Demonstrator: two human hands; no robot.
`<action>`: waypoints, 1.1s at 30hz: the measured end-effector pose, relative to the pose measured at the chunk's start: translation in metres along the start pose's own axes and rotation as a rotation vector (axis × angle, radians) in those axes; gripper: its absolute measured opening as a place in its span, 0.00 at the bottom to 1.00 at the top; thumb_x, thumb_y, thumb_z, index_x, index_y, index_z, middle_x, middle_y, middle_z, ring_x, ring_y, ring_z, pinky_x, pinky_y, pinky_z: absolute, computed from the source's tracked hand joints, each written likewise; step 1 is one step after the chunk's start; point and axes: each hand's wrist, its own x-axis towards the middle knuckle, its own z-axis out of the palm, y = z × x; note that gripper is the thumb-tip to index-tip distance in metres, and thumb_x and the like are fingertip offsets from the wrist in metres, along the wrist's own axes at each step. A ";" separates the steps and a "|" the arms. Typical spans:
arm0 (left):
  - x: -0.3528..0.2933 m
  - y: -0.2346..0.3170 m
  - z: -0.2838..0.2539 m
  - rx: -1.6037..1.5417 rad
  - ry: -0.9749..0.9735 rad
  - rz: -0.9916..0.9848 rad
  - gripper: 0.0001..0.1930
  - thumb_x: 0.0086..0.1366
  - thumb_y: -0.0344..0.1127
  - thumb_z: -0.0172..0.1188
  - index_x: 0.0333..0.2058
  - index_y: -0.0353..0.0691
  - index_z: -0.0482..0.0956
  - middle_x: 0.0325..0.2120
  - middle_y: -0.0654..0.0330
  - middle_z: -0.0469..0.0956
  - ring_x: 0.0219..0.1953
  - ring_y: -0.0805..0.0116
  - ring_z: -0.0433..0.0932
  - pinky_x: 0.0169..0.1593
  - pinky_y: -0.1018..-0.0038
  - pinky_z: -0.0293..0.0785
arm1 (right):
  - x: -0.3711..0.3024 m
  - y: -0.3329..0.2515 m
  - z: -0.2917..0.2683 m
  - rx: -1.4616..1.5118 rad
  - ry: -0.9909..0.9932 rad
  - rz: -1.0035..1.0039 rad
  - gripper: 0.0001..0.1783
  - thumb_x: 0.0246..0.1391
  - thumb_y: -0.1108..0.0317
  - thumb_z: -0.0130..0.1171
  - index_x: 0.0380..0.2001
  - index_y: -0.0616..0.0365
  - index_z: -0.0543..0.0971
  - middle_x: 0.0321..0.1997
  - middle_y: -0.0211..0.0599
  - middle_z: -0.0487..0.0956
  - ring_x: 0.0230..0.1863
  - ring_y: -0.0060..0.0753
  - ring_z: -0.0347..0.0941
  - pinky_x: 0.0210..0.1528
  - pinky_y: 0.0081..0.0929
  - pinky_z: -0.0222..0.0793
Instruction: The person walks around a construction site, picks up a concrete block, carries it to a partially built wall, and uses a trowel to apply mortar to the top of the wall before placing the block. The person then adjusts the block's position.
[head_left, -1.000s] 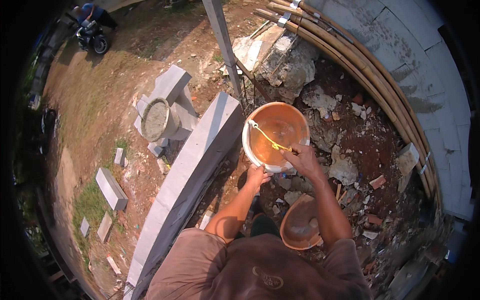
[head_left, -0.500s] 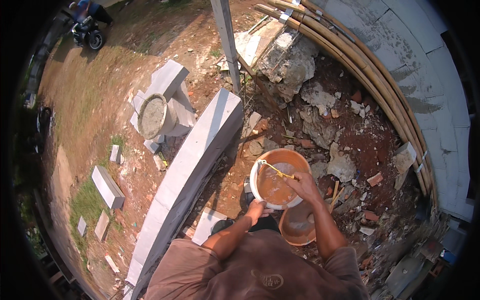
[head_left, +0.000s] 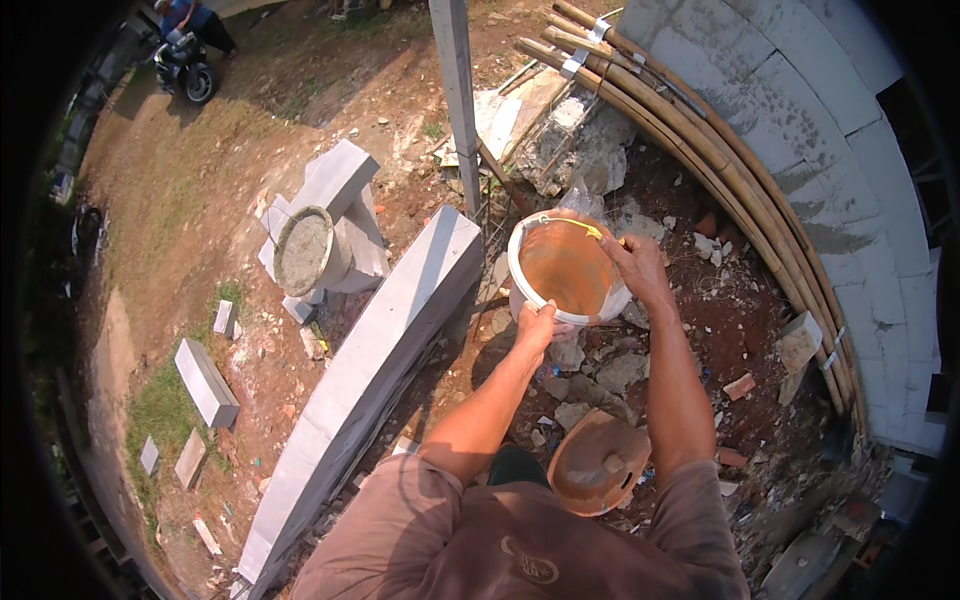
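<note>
Both my hands hold a white-rimmed bucket (head_left: pixel 516 262) in front of me, its inside coated orange-brown. My left hand (head_left: pixel 537 328) is closed on the near rim, thumb on top. On the right side, my right hand (head_left: pixel 640 265) grips the bucket by the rim and the yellow end of its handle (head_left: pixel 572 224); its exact hold is partly hidden. Clear liquid (head_left: pixel 580 198) shows as a splash beyond the far rim. Below the bucket, near my legs, a dirty orange-brown basin (head_left: pixel 570 482) lies on the ground with a small lump in it.
A low wall of pale blocks (head_left: pixel 350 390) runs along my left. Beyond it a bucket of grey mortar (head_left: pixel 334 262) stands beside stacked blocks (head_left: pixel 340 170). Rubble (head_left: pixel 625 370) covers the ground ahead. Bamboo poles (head_left: pixel 740 150) lean by a block wall (head_left: pixel 850 180). A person stands by a motorcycle (head_left: pixel 190 70).
Both hands have lifted the bucket up and forward, away from the basin, and tilted it. Liquid now splashes past its far rim. My right hand has shifted from the raised handle toward the rim.
</note>
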 end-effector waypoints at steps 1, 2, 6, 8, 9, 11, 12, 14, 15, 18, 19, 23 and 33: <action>0.001 0.004 0.003 0.011 -0.007 -0.013 0.13 0.68 0.35 0.42 0.47 0.35 0.62 0.36 0.50 0.77 0.30 0.63 0.80 0.32 0.72 0.77 | 0.001 0.013 0.004 -0.004 0.003 -0.014 0.21 0.48 0.54 0.60 0.23 0.67 0.77 0.17 0.36 0.74 0.22 0.20 0.66 0.24 0.25 0.63; 0.002 0.003 0.003 0.000 -0.002 -0.015 0.13 0.68 0.35 0.42 0.47 0.35 0.62 0.37 0.50 0.76 0.31 0.63 0.80 0.32 0.72 0.77 | -0.002 0.022 0.007 -0.007 -0.001 -0.026 0.21 0.48 0.54 0.60 0.23 0.67 0.77 0.17 0.36 0.73 0.21 0.20 0.66 0.24 0.25 0.63; 0.002 -0.021 -0.010 -0.017 0.075 -0.064 0.12 0.69 0.36 0.41 0.47 0.37 0.61 0.38 0.51 0.75 0.34 0.64 0.80 0.34 0.71 0.77 | -0.044 0.006 0.015 0.032 -0.044 -0.023 0.19 0.49 0.57 0.61 0.22 0.67 0.76 0.16 0.38 0.72 0.20 0.20 0.65 0.23 0.26 0.62; 0.000 -0.042 -0.017 -0.018 0.091 -0.092 0.12 0.69 0.37 0.41 0.47 0.38 0.61 0.39 0.51 0.75 0.34 0.64 0.80 0.34 0.71 0.77 | -0.062 0.013 0.023 0.020 -0.058 -0.032 0.19 0.49 0.58 0.61 0.21 0.67 0.75 0.15 0.39 0.72 0.19 0.21 0.65 0.22 0.27 0.61; 0.000 -0.055 -0.023 -0.022 0.088 -0.100 0.12 0.69 0.37 0.41 0.46 0.38 0.61 0.39 0.52 0.75 0.34 0.64 0.80 0.34 0.71 0.77 | -0.070 0.017 0.028 0.017 -0.066 -0.036 0.19 0.49 0.58 0.61 0.20 0.67 0.75 0.15 0.39 0.71 0.19 0.22 0.65 0.22 0.27 0.61; -0.004 -0.084 -0.034 -0.057 0.030 -0.142 0.11 0.69 0.37 0.40 0.46 0.40 0.61 0.41 0.53 0.74 0.34 0.64 0.80 0.35 0.71 0.78 | -0.088 0.033 0.037 0.019 -0.085 -0.021 0.19 0.49 0.59 0.62 0.19 0.66 0.74 0.13 0.31 0.68 0.19 0.18 0.60 0.20 0.24 0.57; -0.014 -0.095 -0.036 -0.064 0.042 -0.190 0.11 0.69 0.37 0.40 0.46 0.40 0.61 0.41 0.53 0.74 0.35 0.64 0.80 0.35 0.71 0.78 | -0.098 0.040 0.040 0.021 -0.092 -0.010 0.19 0.49 0.59 0.62 0.18 0.65 0.74 0.12 0.27 0.66 0.19 0.15 0.58 0.19 0.23 0.56; -0.035 -0.115 -0.038 -0.076 0.061 -0.281 0.11 0.69 0.37 0.40 0.46 0.40 0.61 0.42 0.53 0.74 0.35 0.64 0.80 0.37 0.70 0.78 | -0.115 0.050 0.042 -0.021 -0.120 0.021 0.19 0.49 0.59 0.62 0.18 0.66 0.73 0.12 0.29 0.65 0.18 0.16 0.58 0.19 0.24 0.56; -0.044 -0.130 -0.043 -0.070 0.066 -0.314 0.12 0.69 0.37 0.40 0.47 0.40 0.61 0.42 0.53 0.73 0.36 0.63 0.79 0.37 0.69 0.78 | -0.123 0.053 0.045 -0.037 -0.139 0.034 0.19 0.48 0.59 0.62 0.18 0.66 0.73 0.12 0.30 0.65 0.18 0.17 0.58 0.19 0.24 0.56; -0.074 -0.162 -0.057 -0.089 0.022 -0.386 0.13 0.69 0.37 0.40 0.49 0.40 0.60 0.43 0.52 0.72 0.40 0.62 0.78 0.39 0.68 0.78 | -0.146 0.061 0.049 -0.071 -0.237 0.119 0.22 0.47 0.55 0.62 0.18 0.65 0.74 0.13 0.47 0.69 0.16 0.34 0.66 0.21 0.32 0.60; -0.081 -0.168 -0.059 -0.102 -0.004 -0.406 0.14 0.69 0.37 0.39 0.50 0.40 0.60 0.44 0.52 0.72 0.41 0.62 0.78 0.39 0.68 0.78 | -0.151 0.068 0.053 -0.100 -0.226 0.128 0.22 0.47 0.54 0.62 0.17 0.64 0.74 0.13 0.46 0.68 0.16 0.35 0.66 0.21 0.33 0.60; -0.101 -0.171 -0.056 -0.133 0.002 -0.476 0.14 0.70 0.37 0.38 0.51 0.40 0.60 0.44 0.54 0.72 0.41 0.61 0.78 0.40 0.68 0.77 | -0.150 0.070 0.056 -0.161 -0.260 0.138 0.22 0.47 0.51 0.61 0.18 0.63 0.75 0.13 0.46 0.69 0.16 0.38 0.67 0.22 0.35 0.61; -0.013 -0.095 -0.022 -0.142 0.078 -0.212 0.12 0.68 0.37 0.40 0.46 0.36 0.62 0.35 0.49 0.77 0.31 0.62 0.81 0.29 0.74 0.77 | -0.026 0.062 0.060 -0.147 -0.190 0.047 0.22 0.49 0.51 0.58 0.27 0.64 0.79 0.24 0.51 0.77 0.28 0.46 0.75 0.32 0.37 0.67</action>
